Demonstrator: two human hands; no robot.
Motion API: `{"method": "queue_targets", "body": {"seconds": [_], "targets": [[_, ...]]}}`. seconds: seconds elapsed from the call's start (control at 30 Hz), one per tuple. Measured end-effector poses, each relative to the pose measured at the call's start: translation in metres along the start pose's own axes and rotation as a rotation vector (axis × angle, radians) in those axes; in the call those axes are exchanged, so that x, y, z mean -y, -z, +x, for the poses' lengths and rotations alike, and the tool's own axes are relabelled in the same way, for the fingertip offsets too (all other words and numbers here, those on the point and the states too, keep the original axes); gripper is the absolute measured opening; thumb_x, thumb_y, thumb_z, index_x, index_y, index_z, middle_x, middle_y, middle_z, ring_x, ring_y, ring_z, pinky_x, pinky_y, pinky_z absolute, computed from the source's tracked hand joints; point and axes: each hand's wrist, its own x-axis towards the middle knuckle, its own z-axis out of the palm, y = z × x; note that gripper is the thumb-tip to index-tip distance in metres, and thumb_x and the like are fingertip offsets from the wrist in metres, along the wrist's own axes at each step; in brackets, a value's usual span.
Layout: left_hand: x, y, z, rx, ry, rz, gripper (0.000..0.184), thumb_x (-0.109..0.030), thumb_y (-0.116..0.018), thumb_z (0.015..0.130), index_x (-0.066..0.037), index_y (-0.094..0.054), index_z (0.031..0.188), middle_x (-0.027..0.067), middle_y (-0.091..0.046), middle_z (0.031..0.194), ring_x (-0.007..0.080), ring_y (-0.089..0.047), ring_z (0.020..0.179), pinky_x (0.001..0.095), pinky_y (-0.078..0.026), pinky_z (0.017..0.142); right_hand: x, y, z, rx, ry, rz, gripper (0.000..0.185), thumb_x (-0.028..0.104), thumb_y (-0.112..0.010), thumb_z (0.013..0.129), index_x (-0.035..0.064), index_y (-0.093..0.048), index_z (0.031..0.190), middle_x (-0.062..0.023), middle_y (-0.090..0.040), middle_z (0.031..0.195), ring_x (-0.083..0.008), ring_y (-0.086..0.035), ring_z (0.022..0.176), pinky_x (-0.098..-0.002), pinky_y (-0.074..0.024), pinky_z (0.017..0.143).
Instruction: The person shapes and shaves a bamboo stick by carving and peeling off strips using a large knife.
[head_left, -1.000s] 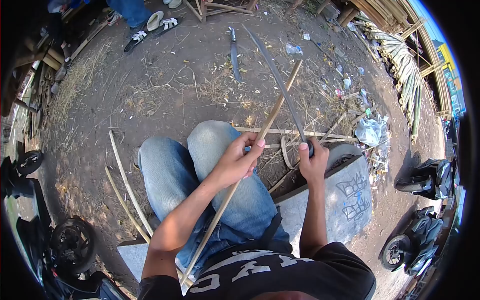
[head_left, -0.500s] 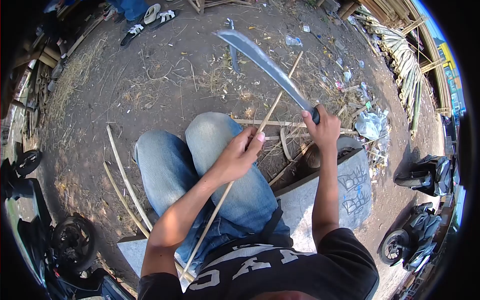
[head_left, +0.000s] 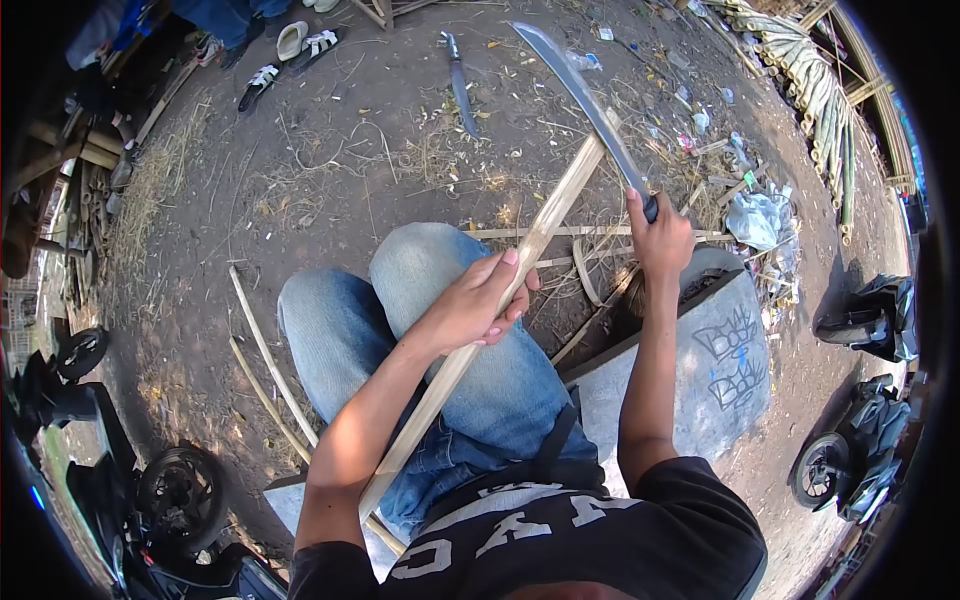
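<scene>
Bare brown earth [head_left: 330,220] underlies the site. Left hand [head_left: 485,300] is closed round one long, flat, pale bamboo-like strip [head_left: 556,205], slanted over faded blue denim jeans [head_left: 335,325], apparently for steadiness. Right hand [head_left: 664,245] grips one curved steel machete [head_left: 590,103], blade at the strip's far end, contact unconfirmed. Blades counted: two, including one straight, dark-grey knife [head_left: 461,90] lying beyond.

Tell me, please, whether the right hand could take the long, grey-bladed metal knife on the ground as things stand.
Probably not: the right hand grips a curved metal machete with a black handle, and the knife lies beyond the blue denim knees, seemingly out of seated reach.
</scene>
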Motion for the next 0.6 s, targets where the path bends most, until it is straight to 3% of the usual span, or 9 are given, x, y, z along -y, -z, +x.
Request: {"method": "queue_targets", "body": {"seconds": [0.1, 0.17, 0.23, 0.27, 0.33, 0.37, 0.43, 0.5, 0.6], "targets": [[-0.001, 0.002, -0.012, 0.042, -0.018, -0.053, 0.053, -0.045, -0.022, 0.112, -0.001, -0.051, 0.107, 0.0018, -0.050, 0.067, 0.0045, -0.041, 0.042, 0.0197, -0.034, 0.036, -0.033, -0.018, 0.035, -0.053, -0.250, 0.148, 0.072, 0.069, -0.052, 0.092, 0.0000, -0.071, 0.090, -0.0286, -0.066, 0.073, -0.0477, -0.068, 0.084, -0.0555, -0.0524, 0.075], [0.001, 0.004, -0.013, 0.047, -0.056, -0.076, 0.053, -0.045, -0.022, 0.112, -0.001, -0.052, 0.108, 0.0022, -0.051, 0.066, 0.0051, -0.042, 0.042, 0.0201, -0.035, 0.036, -0.077, -0.038, 0.048, -0.090, -0.227, 0.095, 0.073, 0.066, -0.046, 0.097, -0.0016, -0.071, 0.093, -0.0316, -0.066, 0.080, -0.0520, -0.064, 0.092, -0.0598, -0.0486, 0.081], [-0.001, 0.006, -0.013, 0.036, -0.097, -0.102, 0.054, -0.045, -0.022, 0.111, 0.000, -0.052, 0.108, 0.0026, -0.051, 0.066, 0.0057, -0.044, 0.043, 0.0204, -0.036, 0.035, -0.093, -0.039, 0.042, -0.277, -0.122, 0.072, 0.069, 0.057, -0.042, 0.103, -0.0043, -0.067, 0.084, -0.0210, -0.066, 0.067, -0.0411, -0.066, 0.069, -0.0513, -0.0505, 0.065], [-0.001, 0.005, -0.011, 0.015, -0.089, -0.108, 0.054, -0.045, -0.022, 0.111, 0.000, -0.053, 0.109, 0.0036, -0.053, 0.067, 0.0066, -0.046, 0.044, 0.0213, -0.038, 0.036, -0.091, -0.039, 0.032, -0.273, -0.112, 0.078, 0.069, 0.057, -0.042, 0.103, -0.0043, -0.067, 0.084, -0.0210, -0.066, 0.067, -0.0411, -0.066, 0.069, -0.0513, -0.0505, 0.065], [-0.001, 0.003, -0.008, -0.002, -0.077, -0.118, 0.055, -0.045, -0.022, 0.111, 0.000, -0.053, 0.110, 0.0046, -0.054, 0.067, 0.0076, -0.048, 0.044, 0.0222, -0.040, 0.036, -0.057, -0.013, -0.002, -0.098, -0.502, 0.885, 0.064, 0.048, -0.043, 0.107, -0.0040, -0.057, 0.073, -0.0080, -0.056, 0.057, -0.0209, -0.054, 0.049, -0.0381, -0.0426, 0.049], [-0.001, 0.001, -0.006, -0.008, -0.098, -0.118, 0.055, -0.045, -0.022, 0.111, 0.000, -0.053, 0.111, 0.0052, -0.056, 0.068, 0.0084, -0.049, 0.045, 0.0232, -0.041, 0.037, -0.043, -0.007, -0.018, -0.097, -0.509, 0.880, 0.064, 0.048, -0.043, 0.107, -0.0040, -0.057, 0.073, -0.0080, -0.056, 0.057, -0.0209, -0.054, 0.049, -0.0381, -0.0426, 0.049], [-0.001, -0.002, -0.005, -0.008, -0.104, -0.111, 0.056, -0.045, -0.022, 0.111, 0.001, -0.054, 0.112, 0.0058, -0.057, 0.068, 0.0093, -0.051, 0.046, 0.0242, -0.042, 0.037, -0.021, -0.002, -0.048, -0.095, -0.396, 1.084, 0.059, 0.042, -0.047, 0.107, -0.0012, -0.050, 0.067, -0.0002, -0.046, 0.053, -0.0077, -0.043, 0.045, -0.0276, -0.0323, 0.043], [-0.001, -0.003, -0.007, -0.044, -0.100, -0.128, 0.057, -0.046, -0.022, 0.111, 0.002, -0.053, 0.112, 0.0060, -0.054, 0.063, 0.0104, -0.050, 0.043, 0.0258, -0.043, 0.037, -0.021, -0.024, -0.072, -0.077, -0.166, 0.938, 0.055, 0.043, -0.044, 0.108, 0.0051, -0.050, 0.068, -0.0003, -0.047, 0.055, -0.0090, -0.044, 0.045, -0.0250, -0.0339, 0.043], [-0.008, -0.004, -0.012, -0.074, -0.130, -0.060, 0.055, -0.045, -0.023, 0.111, 0.002, -0.052, 0.111, 0.0062, -0.051, 0.058, 0.0117, -0.048, 0.041, 0.0261, -0.042, 0.037, 0.007, -0.011, -0.091, -0.065, 0.173, 0.810, 0.060, 0.054, -0.056, 0.099, 0.0007, -0.055, 0.072, -0.0046, -0.047, 0.056, -0.0147, -0.047, 0.047, -0.0314, -0.0363, 0.047]]}}
